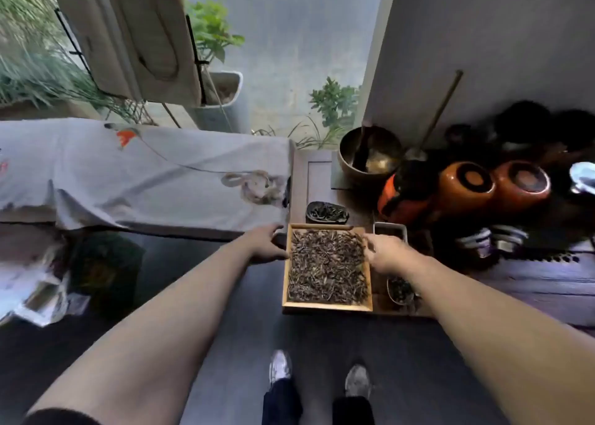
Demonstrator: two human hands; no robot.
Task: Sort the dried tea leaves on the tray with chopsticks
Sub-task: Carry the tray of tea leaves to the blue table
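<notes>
A square wooden tray (327, 307) full of dried tea leaves (326, 268) sits on a dark wooden table. My left hand (267, 246) grips the tray's left rim near the far corner. My right hand (384, 254) holds the right rim, fingers curled over the edge onto the leaves. A small dark dish with tea leaves (326, 213) stands just beyond the tray. Another small dish of leaves (400, 290) lies to the tray's right, partly under my right forearm. No chopsticks are visible.
A brass bowl (370, 157), orange-brown jars (465, 186) and dark pots crowd the table's back right. A small rectangular metal box (390, 231) stands by the tray's far right corner. A cloth-covered bench (145, 173) lies to the left. My shoes (280, 366) stand on dark floor.
</notes>
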